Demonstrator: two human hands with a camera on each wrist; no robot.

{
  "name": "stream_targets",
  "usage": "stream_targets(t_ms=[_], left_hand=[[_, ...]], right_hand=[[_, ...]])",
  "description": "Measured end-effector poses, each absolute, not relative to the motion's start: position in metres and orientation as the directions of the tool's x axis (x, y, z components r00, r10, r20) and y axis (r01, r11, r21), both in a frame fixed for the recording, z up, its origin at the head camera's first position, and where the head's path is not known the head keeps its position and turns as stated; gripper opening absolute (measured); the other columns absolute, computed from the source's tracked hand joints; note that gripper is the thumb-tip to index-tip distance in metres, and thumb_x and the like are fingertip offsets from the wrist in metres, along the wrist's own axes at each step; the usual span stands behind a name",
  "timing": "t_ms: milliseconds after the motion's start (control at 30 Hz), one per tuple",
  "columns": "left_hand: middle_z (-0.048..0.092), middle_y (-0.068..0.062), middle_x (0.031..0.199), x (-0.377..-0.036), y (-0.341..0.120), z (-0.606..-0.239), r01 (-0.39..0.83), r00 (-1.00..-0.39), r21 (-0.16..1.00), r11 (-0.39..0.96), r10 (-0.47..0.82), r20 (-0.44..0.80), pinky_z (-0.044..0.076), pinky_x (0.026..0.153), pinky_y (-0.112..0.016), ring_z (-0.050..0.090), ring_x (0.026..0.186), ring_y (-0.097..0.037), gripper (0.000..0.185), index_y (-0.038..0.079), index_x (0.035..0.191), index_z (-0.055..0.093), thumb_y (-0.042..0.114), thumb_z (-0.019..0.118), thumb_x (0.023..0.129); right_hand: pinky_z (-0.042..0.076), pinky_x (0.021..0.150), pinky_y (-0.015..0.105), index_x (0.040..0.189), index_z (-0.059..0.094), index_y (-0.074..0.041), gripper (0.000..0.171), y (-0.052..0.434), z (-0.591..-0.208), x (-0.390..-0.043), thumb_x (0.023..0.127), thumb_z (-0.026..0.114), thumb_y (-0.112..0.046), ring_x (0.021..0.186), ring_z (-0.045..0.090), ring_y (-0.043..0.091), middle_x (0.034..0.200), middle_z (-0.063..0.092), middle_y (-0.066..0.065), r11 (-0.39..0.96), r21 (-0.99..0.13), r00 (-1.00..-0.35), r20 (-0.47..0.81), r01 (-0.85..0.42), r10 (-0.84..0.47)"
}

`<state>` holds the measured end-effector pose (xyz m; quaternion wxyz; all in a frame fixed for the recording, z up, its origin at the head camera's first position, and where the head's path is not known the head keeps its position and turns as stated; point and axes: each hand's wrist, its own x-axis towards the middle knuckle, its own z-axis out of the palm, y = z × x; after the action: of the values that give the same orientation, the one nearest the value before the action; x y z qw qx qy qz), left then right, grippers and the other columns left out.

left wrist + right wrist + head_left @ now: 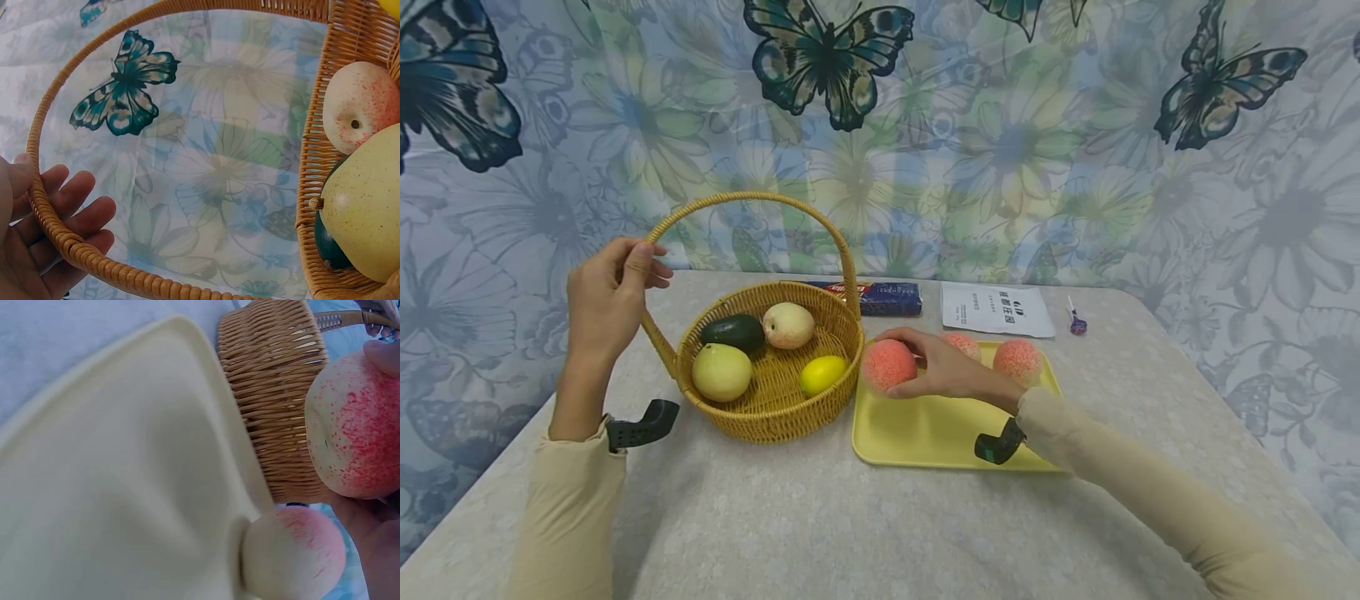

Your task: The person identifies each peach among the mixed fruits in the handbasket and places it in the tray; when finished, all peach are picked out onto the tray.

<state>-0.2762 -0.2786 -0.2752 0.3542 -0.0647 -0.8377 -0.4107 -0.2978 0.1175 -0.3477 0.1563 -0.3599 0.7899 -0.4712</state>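
Observation:
My left hand (638,265) grips the left side of the arched handle (752,197) of a wicker basket (775,421); in the left wrist view its fingers (69,206) curl round the handle (94,259). In the basket lie an avocado (733,331), a pale peach (787,325), a pear (722,372) and a lemon (822,374). My right hand (917,367) holds a pink peach (883,367) at the left edge of a yellow tray (925,433), close to the basket's wall. Two more peaches (1018,361) sit at the tray's back. The right wrist view shows the held peach (356,425) beside the basket (281,381).
A dark blue packet (887,297), a white printed packet (996,310) and a small purple item (1077,323) lie behind the tray on the grey table. A butterfly-print curtain hangs behind. The table's right edge runs near the tray.

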Motion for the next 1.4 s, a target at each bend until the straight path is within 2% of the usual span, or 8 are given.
stream_targets(t_ms=[167,367,667,833,1133,1400], left_hand=[[0.058,0.021,0.075,-0.275,-0.279,-0.275,0.399,-0.741,0.64,0.656,-0.18,0.646,0.046,0.067,-0.006,0.059,0.069,0.007,0.039,0.001,0.108,0.066,0.034,0.046,0.101],[0.059,0.02,0.076,-0.275,-0.279,-0.275,0.389,-0.742,0.64,0.662,-0.186,0.644,0.046,0.067,-0.008,0.059,0.069,0.007,0.04,0.002,0.108,0.066,0.035,0.045,0.101],[0.059,0.02,0.075,-0.275,-0.278,-0.275,0.396,-0.739,0.64,0.658,-0.185,0.648,0.046,0.067,-0.007,0.059,0.068,0.007,0.04,0.001,0.107,0.066,0.034,0.046,0.101],[0.058,0.024,0.074,-0.276,-0.278,-0.275,0.406,-0.737,0.64,0.652,-0.18,0.652,0.046,0.066,-0.007,0.059,0.068,0.008,0.038,0.002,0.107,0.066,0.033,0.046,0.101],[0.059,0.021,0.075,-0.278,-0.277,-0.275,0.411,-0.733,0.633,0.656,-0.176,0.658,0.047,0.067,-0.009,0.059,0.068,0.007,0.038,0.002,0.107,0.066,0.034,0.046,0.101],[0.058,0.021,0.075,-0.275,-0.278,-0.276,0.399,-0.736,0.633,0.664,-0.181,0.653,0.045,0.067,-0.007,0.059,0.068,0.007,0.039,0.002,0.107,0.066,0.035,0.046,0.101]], right_hand=[[0.046,0.1,0.035,0.143,0.04,-0.01,0.073,0.13,-0.361,-0.292,0.081,0.077,-0.019,0.121,0.053,0.019,0.142,0.043,0.002,0.312,-0.842,-0.669,0.075,-0.44,-0.74],[0.046,0.1,0.036,0.143,0.039,-0.011,0.074,0.139,-0.372,-0.29,0.081,0.077,-0.021,0.119,0.053,0.017,0.138,0.048,-0.002,0.314,-0.841,-0.667,0.072,-0.44,-0.742],[0.043,0.103,0.038,0.14,0.039,-0.005,0.072,0.144,-0.387,-0.289,0.08,0.077,-0.014,0.125,0.048,0.023,0.137,0.047,0.006,0.32,-0.847,-0.668,0.055,-0.425,-0.742],[0.042,0.104,0.041,0.142,0.037,-0.004,0.072,0.146,-0.392,-0.286,0.082,0.076,-0.013,0.126,0.046,0.024,0.14,0.044,0.006,0.309,-0.863,-0.661,0.038,-0.4,-0.749],[0.038,0.107,0.043,0.143,0.032,-0.001,0.076,0.147,-0.397,-0.279,0.081,0.075,-0.011,0.13,0.043,0.029,0.142,0.041,0.01,0.289,-0.886,-0.675,0.037,-0.364,-0.737],[0.038,0.108,0.039,0.141,0.032,-0.005,0.076,0.144,-0.398,-0.276,0.08,0.077,-0.012,0.13,0.043,0.025,0.14,0.042,0.009,0.327,-0.886,-0.698,-0.006,-0.328,-0.716]])
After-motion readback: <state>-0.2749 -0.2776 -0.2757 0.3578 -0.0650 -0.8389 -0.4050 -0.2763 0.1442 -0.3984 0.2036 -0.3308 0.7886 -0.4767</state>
